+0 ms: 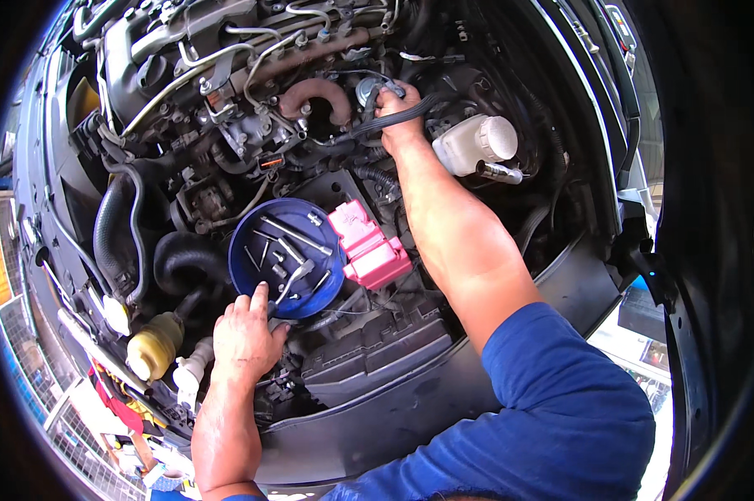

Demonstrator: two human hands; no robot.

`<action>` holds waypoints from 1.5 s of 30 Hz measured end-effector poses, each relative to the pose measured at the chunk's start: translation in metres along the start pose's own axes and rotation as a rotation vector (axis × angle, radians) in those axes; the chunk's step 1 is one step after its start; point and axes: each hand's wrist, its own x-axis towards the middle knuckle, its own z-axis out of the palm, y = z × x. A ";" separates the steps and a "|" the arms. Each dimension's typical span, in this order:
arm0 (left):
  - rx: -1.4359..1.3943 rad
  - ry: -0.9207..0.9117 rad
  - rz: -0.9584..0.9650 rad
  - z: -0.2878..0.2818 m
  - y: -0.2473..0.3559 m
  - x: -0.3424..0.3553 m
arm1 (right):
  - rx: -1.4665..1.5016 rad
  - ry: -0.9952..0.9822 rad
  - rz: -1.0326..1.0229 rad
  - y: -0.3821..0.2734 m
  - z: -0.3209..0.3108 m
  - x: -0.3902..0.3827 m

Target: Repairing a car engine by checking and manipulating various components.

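Hands apart over an open engine bay: right hand [396, 107] reaches deep toward the rear, fingers closed round a black ribbed hose [394, 122] beside a small round fitting [367, 88]; left hand [245, 336] rests fingers spread, gripping nothing, on the near rim of a blue round parts tray [242, 250] set atop the engine.

Tray holds loose bolts, a long rod and small metal bits, so by the look of it fasteners are already out and some parts are off; the hose itself sits in place under the grip, not yet freed as far as can be seen. Whether its clamp is loose can't be told.

Room is tight. Hose runs btwn the rusty curved pipe [314, 93] on one side and the white fluid reservoir [475, 144] w/ its cap on the other, both near the knuckles. Pink battery terminal cover [367, 245] sits just beside the tray, under the right forearm. Black radiator hoses [114, 230] crowd the left; yellowish tank [154, 344] sits near the left wrist. Front panel edge [410, 392] bounds the near side.
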 end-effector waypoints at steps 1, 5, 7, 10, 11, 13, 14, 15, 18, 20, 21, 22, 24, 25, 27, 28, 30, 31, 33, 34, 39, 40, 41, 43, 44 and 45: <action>0.009 0.002 0.004 0.000 -0.001 0.000 | 0.031 0.033 -0.002 0.003 -0.001 -0.003; 0.018 0.019 0.022 -0.001 -0.001 0.000 | -0.100 0.002 -0.067 0.001 -0.007 -0.001; 0.026 0.011 0.028 0.001 -0.001 0.000 | -0.142 0.043 -0.025 0.000 -0.005 -0.011; 0.012 0.058 0.042 0.001 0.002 0.001 | -0.304 0.002 -0.005 0.004 -0.014 -0.026; 0.020 0.052 0.059 0.002 0.003 0.000 | -0.499 -0.051 0.156 0.003 -0.026 -0.030; 0.035 0.082 0.029 0.004 0.003 0.000 | -1.049 -0.332 0.131 0.000 -0.038 -0.040; 0.037 0.060 0.004 0.002 0.003 -0.002 | -1.026 -0.366 0.164 -0.002 -0.037 -0.051; 0.047 0.057 0.015 0.005 0.001 -0.003 | -1.004 -0.398 0.196 -0.012 -0.034 -0.062; 0.037 0.075 0.033 0.007 0.003 -0.001 | -1.175 -0.583 0.215 -0.018 -0.028 -0.052; 0.046 0.079 0.043 0.008 0.006 0.002 | -1.188 -0.612 0.209 -0.011 -0.029 -0.047; 0.048 0.074 0.034 0.009 0.005 0.001 | -1.181 -0.610 0.210 -0.008 -0.027 -0.046; 0.048 0.080 0.036 0.010 0.005 0.002 | -1.192 -0.633 0.199 -0.005 -0.025 -0.045; 0.052 0.080 0.034 0.007 0.006 0.003 | -1.201 -0.657 0.194 0.001 -0.023 -0.045; 0.050 0.080 0.031 0.007 0.007 0.002 | -1.202 -0.689 0.202 0.003 -0.022 -0.045; 0.044 0.071 0.033 0.008 0.006 0.002 | -1.207 -0.742 0.212 0.006 -0.022 -0.041; 0.036 0.067 0.035 0.007 0.007 0.002 | -1.234 -0.710 0.208 0.009 -0.021 -0.040; 0.038 0.069 0.032 0.007 0.006 0.002 | -1.211 -0.689 0.227 0.009 -0.019 -0.045; 0.037 0.072 0.027 0.008 0.005 0.002 | -1.191 -0.668 0.244 0.004 -0.016 -0.050; 0.041 0.073 0.024 0.009 0.003 0.002 | -1.192 -0.665 0.268 -0.004 -0.013 -0.057; 0.044 0.073 0.026 0.009 0.003 0.002 | -1.196 -0.657 0.293 -0.008 -0.012 -0.059; 0.053 0.064 0.038 0.007 0.007 0.003 | -1.176 -0.604 0.350 -0.011 -0.019 -0.059; 0.048 0.061 0.041 0.006 0.009 0.003 | -1.172 -0.597 0.340 -0.008 -0.020 -0.057; 0.054 0.063 0.045 0.005 0.010 0.004 | -1.168 -0.589 0.331 -0.006 -0.022 -0.054; 0.052 0.065 0.035 0.008 0.008 0.004 | -1.175 -0.584 0.326 -0.011 -0.018 -0.059; 0.055 0.065 0.031 0.009 0.007 0.005 | -1.186 -0.574 0.320 -0.013 -0.017 -0.062; 0.055 0.061 0.023 0.009 0.007 0.004 | -1.185 -0.578 0.317 -0.017 -0.016 -0.063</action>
